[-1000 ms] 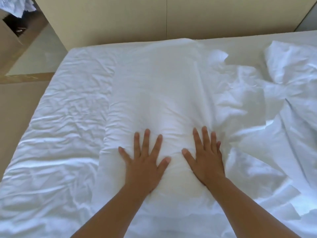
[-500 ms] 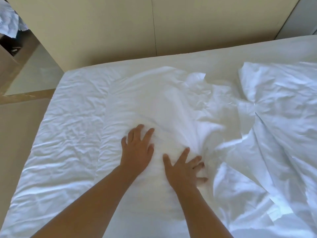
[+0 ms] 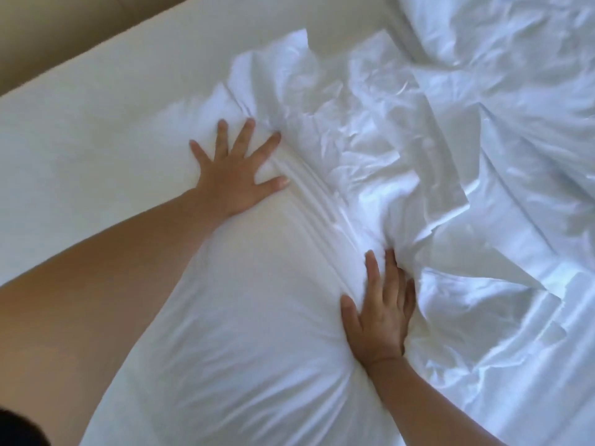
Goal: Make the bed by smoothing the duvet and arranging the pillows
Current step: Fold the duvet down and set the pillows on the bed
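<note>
**A:** Left fingers (image 3: 243,136) fanned wide and flat. They grip nothing, just press down on the upper end of the pillow (image 3: 251,317).

**B:** And the right fingers (image 3: 372,272) are straight and close together, tips pushed into the bunched folds along the pillow's right edge. Nothing pinched that I can see, though the outer fingers are half buried in cloth.

**A:** So the left hand (image 3: 236,175) sits mid-frame and the right hand (image 3: 380,320) lower right of centre, both palms down. The pillow runs from the bottom of the frame up between them.

**B:** Long ridges of fabric lie between the two hands. The pillow rests on the sheet (image 3: 96,130), which looks fairly flat at upper left.

**A:** How far along are we?

**B:** Early, I'd say. One pillow is being pressed into shape, and no second pillow shows. The duvet (image 3: 515,123) lies heaped and crumpled down the whole right side, so all the smoothing is left to do.

**A:** And the loose cloth at top centre?

**B:** Pillowcase slack or duvet edge, I can't tell which.
</note>
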The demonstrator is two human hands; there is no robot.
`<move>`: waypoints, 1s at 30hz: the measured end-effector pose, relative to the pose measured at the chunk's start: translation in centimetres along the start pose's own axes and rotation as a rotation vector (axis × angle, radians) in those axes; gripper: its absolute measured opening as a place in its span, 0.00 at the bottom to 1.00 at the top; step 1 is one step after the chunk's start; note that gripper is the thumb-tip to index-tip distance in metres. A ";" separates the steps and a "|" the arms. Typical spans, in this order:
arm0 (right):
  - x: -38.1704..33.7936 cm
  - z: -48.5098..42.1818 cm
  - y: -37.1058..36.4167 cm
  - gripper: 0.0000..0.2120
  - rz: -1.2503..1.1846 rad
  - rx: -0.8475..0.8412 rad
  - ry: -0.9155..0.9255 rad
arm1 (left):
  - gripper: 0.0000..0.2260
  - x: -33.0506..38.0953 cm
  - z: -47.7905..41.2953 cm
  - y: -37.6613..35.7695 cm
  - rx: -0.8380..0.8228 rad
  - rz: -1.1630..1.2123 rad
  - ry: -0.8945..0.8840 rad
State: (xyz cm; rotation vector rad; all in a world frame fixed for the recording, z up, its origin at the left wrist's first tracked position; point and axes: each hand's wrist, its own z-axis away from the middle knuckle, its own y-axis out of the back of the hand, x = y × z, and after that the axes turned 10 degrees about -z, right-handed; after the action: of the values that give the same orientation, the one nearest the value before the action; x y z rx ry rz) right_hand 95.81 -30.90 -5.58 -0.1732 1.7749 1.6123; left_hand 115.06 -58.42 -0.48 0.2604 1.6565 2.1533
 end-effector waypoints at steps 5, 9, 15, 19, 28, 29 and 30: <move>-0.3 -0.7 -0.6 0.36 0.016 -0.003 -0.062 | 0.37 -0.7 -2.5 -2.0 -0.081 0.207 0.039; -0.5 -1.3 -0.7 0.36 0.020 -0.007 -0.077 | 0.38 -0.7 -3.3 -3.0 -0.069 0.238 0.047; 0.6 -1.7 -1.4 0.35 -0.085 0.033 -0.016 | 0.38 0.0 -2.8 -2.8 -0.075 0.199 0.093; 1.5 -1.5 -1.7 0.35 -0.115 0.034 0.015 | 0.36 1.5 0.6 -0.4 -0.098 0.133 0.177; 1.4 2.2 0.9 0.38 -0.039 -0.092 0.096 | 0.37 11.6 23.5 -2.7 0.063 -0.005 0.362; 1.5 3.1 1.5 0.39 -0.022 -0.121 0.110 | 0.37 13.1 26.4 -3.8 0.104 0.016 0.402; 1.6 4.1 2.1 0.41 -0.016 -0.161 0.125 | 0.36 14.5 29.1 -4.9 0.138 0.049 0.437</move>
State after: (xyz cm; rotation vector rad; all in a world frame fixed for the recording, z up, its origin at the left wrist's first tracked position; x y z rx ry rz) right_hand 95.15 -26.19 -4.63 -0.3701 1.7296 1.7667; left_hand 114.34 -25.60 1.45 -0.1460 2.0561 2.2484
